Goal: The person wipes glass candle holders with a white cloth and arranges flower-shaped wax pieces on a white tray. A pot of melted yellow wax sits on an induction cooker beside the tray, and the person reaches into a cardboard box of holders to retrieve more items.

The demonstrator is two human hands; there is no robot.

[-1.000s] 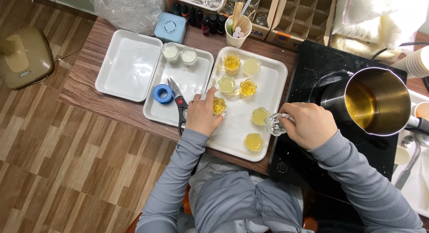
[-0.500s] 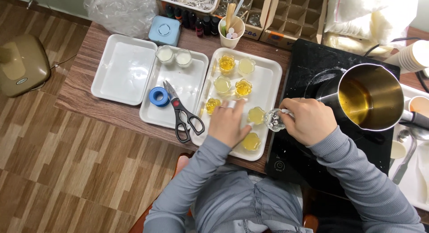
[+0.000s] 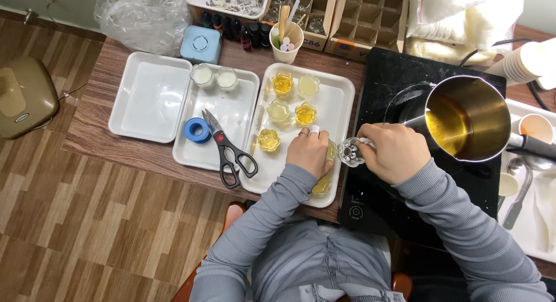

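Note:
A white tray (image 3: 341,99) holds several small flower-shaped glass cups of yellow liquid (image 3: 305,113). My left hand (image 3: 310,151) rests on the tray over one cup near its right side, fingers curled around it; that cup is mostly hidden. My right hand (image 3: 389,151) grips an empty clear glass cup (image 3: 350,152), tipped on its side, at the tray's right edge above the black hotplate (image 3: 394,76). A steel pot (image 3: 470,117) with amber liquid stands on the hotplate, just right of my right hand.
Left of the cups' tray lie two more white trays (image 3: 149,96), with black-handled scissors (image 3: 229,150), a blue tape roll (image 3: 197,130) and two milky cups (image 3: 214,77). Behind: a blue box (image 3: 200,44), a paper cup of sticks (image 3: 286,41), dark bottles, cardboard dividers. A spoon (image 3: 517,192) lies right.
My left hand left the cup at the tray's left side and moved right onto a cup beside my right hand. The right hand kept hold of the empty cup.

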